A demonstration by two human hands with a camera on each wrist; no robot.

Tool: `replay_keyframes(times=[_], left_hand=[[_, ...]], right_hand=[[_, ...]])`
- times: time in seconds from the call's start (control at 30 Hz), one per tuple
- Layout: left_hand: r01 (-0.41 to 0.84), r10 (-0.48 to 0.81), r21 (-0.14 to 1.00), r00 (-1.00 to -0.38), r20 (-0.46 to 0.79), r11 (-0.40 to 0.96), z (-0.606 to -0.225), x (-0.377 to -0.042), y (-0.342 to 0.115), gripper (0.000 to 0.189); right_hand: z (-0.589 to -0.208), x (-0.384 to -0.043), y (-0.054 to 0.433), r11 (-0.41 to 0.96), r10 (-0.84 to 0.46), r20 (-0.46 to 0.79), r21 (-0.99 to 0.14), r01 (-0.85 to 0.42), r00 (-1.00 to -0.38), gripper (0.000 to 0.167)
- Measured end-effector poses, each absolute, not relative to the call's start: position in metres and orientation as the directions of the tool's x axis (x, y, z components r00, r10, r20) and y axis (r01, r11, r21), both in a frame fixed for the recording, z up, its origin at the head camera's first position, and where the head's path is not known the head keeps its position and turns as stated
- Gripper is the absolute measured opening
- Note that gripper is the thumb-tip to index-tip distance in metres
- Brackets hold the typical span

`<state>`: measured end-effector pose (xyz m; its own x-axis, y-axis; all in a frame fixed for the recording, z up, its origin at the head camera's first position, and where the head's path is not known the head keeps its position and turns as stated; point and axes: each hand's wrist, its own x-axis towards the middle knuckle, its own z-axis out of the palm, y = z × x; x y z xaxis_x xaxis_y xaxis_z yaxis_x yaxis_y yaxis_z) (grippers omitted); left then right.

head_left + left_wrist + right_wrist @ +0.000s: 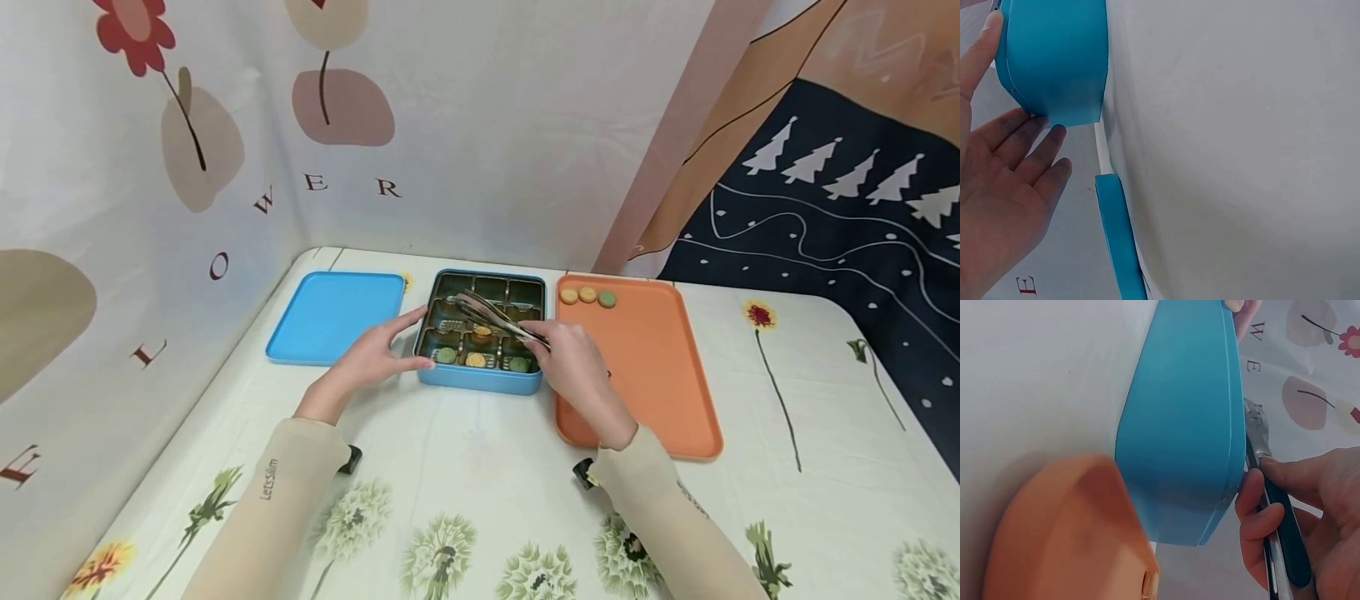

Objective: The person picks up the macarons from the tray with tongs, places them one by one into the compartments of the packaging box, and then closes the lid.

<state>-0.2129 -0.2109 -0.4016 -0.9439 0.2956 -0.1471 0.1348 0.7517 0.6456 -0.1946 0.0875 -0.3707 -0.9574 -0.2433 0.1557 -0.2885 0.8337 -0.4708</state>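
My right hand (pixel 576 364) grips metal tongs (pixel 491 314) with a dark green handle grip (pixel 1290 540). Their tips reach over the middle of a blue tin (pixel 480 379) with a divided dark insert. Green, yellow and green cookies (pixel 476 360) lie in its front row; another yellow cookie (pixel 482 331) is in the centre compartment, partly behind the tongs. The left hand (pixel 375 352) rests on the tin's front left corner, thumb at the front rim and fingers stretched along the left side. In the left wrist view, fingertips (pixel 1057 134) meet the tin's side.
An orange tray (pixel 652 400) lies right of the tin, with two yellow cookies and a green cookie (pixel 607 298) along its far edge. Part of another item on it shows beside my right hand. Left of the tin lies a blue lid (pixel 341 312). Patterned cloth walls stand behind.
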Motion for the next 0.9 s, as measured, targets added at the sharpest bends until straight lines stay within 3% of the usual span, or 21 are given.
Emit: replay_keyframes(times=[0.47, 0.9], left_hand=[[0.146, 0.3, 0.641, -0.944, -0.137, 0.754, -0.403, -0.214, -0.211, 0.099], [0.14, 0.3, 0.648, -0.943, -0.142, 0.748, -0.401, -0.213, -0.211, 0.098]], right_hand=[[-0.373, -0.201, 0.076, 0.854, -0.291, 0.15, -0.405, -0.327, -0.945, 0.035], [-0.369, -0.201, 0.091, 0.842, -0.22, 0.144, -0.471, -0.263, -0.965, 0.043]])
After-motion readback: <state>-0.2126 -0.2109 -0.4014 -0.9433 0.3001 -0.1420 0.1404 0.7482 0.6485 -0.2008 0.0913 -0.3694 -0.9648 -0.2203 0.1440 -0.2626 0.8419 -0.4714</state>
